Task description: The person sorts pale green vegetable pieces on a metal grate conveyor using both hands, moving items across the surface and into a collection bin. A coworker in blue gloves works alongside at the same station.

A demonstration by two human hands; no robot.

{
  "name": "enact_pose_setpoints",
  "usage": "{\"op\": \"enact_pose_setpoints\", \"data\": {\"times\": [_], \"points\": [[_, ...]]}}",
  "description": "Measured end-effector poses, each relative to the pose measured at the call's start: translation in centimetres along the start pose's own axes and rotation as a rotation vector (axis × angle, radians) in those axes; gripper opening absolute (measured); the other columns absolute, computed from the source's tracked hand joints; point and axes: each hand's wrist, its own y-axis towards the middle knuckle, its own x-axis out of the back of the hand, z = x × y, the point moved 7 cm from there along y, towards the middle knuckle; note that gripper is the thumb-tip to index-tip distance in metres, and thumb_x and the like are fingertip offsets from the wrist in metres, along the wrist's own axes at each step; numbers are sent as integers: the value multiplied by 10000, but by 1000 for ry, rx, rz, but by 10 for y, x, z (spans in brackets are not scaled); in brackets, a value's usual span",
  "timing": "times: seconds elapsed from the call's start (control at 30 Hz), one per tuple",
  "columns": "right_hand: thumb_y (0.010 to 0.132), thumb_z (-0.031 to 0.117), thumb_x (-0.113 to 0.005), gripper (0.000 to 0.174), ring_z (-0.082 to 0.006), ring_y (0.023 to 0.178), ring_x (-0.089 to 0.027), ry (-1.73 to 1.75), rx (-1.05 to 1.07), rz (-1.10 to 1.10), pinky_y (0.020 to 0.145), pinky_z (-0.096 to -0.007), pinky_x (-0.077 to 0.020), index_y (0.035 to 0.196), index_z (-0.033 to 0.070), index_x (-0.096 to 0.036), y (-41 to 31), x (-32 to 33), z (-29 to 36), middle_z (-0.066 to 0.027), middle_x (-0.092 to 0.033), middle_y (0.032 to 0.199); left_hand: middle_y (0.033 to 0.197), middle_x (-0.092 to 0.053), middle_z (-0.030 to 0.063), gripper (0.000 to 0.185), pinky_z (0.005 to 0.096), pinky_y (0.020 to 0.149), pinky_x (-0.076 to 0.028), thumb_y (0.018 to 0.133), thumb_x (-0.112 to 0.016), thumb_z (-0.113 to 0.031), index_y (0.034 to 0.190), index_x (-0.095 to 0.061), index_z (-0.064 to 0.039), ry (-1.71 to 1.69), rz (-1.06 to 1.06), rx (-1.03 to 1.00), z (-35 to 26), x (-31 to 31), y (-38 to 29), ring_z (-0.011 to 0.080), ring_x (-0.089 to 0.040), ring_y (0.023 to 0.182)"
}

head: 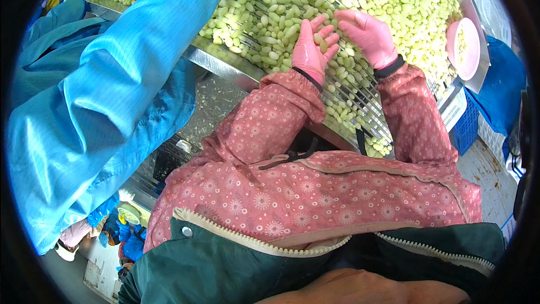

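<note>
My left hand is in a pink glove, palm turned up, with a few pale green grapes resting against its half-curled fingers. Just to its right is my right hand, gloved in pink too, its fingers bent and apart with nothing seen in them. Beneath both hands spreads a thick layer of loose, oval, pale green grapes. They lie over parallel metal bars, which show through gaps nearest me. A metal rim borders this sorting surface on the near left side.
At the right edge a pink bowl holds some grapes. Below it stands a blue plastic crate. A co-worker's blue sleeve reaches across the left to the grapes. Other people appear at lower left.
</note>
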Motion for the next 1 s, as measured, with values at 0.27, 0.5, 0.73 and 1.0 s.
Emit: {"op": "enact_pose_setpoints", "data": {"times": [0.27, 0.5, 0.73, 1.0], "points": [[945, 202, -605, 208, -380, 975, -692, -719, 287, -528, 860, -464, -551, 1065, 132, -759, 84, 94, 0, -146, -734, 1056, 1061, -700, 51, 390, 261, 684, -512, 1036, -616, -417, 1174, -689, -60, 113, 187, 165, 12, -17, -16, 140, -657, 820], [975, 281, -579, 196, -378, 926, -705, -820, -61, -500, 826, -448, -558, 1082, 162, -692, 86, 104, -42, -148, -740, 976, 991, -653, 17, 393, 291, 734, -522, 1037, -615, -399, 1237, -653, -63, 76, 204, 184, 11, -20, -19, 155, -636, 861], [1005, 236, -527, 227, -298, 839, -711, -294, -151, -398, 735, -423, -559, 1145, 161, -688, 96, 84, -22, -147, -730, 935, 951, -626, 14, 413, 301, 733, -545, 1048, -596, -379, 1271, -636, -34, 110, 199, 152, 12, -19, -19, 175, -643, 856], [983, 338, -572, 287, -399, 912, -697, -719, 247, -517, 851, -511, -543, 1108, 125, -717, 87, 75, 30, -176, -740, 969, 953, -627, 12, 441, 296, 717, -553, 1048, -591, -388, 1299, -631, -29, 127, 198, 168, 18, -15, -17, 177, -647, 839]]}}
